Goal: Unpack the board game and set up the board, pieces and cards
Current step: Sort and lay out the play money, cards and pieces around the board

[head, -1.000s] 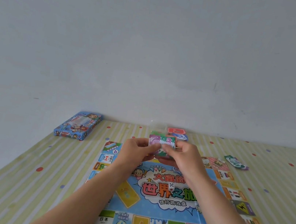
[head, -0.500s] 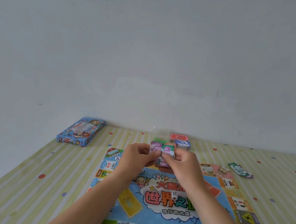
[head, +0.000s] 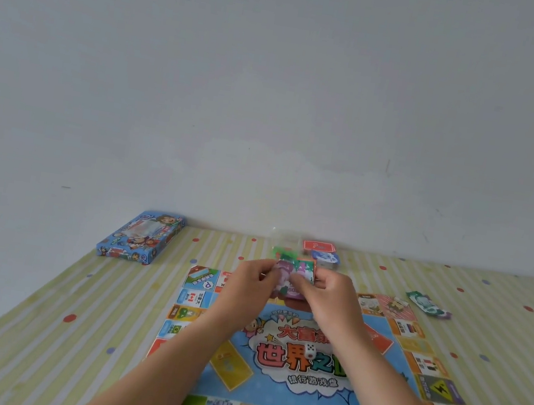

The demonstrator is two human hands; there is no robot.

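Both hands are up over the far edge of the board [head: 298,398], mid-desk. Left hand [head: 253,282] and right hand [head: 331,295] each pinch one end of a small stack [head: 293,270] of printed cards or notes; it's blurred, so I can't tell which. The stack is off the desk with its long axis running left-right, so both hands are equally near and neither has to reach. The key relation is that the red pile [head: 318,245] and blue pile [head: 326,257] lie just beyond the stack toward the desk's far edge, slightly right, so the right hand is nearer for a drop there. The green notes [head: 427,304] are well apart toward the right edge, also on the right-hand side. The yellow slot [head: 231,365] printed on the board sits just beside my left forearm. The die [head: 310,349] rests mid-board between the forearms. The box [head: 141,235] is near the far-left corner, out of play. My read is a sorting step, with setup partway done. The next move is probably short, forward and a touch right, keeping the long axis parallel to the far edge. Risk: the sheets fan out if one pinch lets go first.
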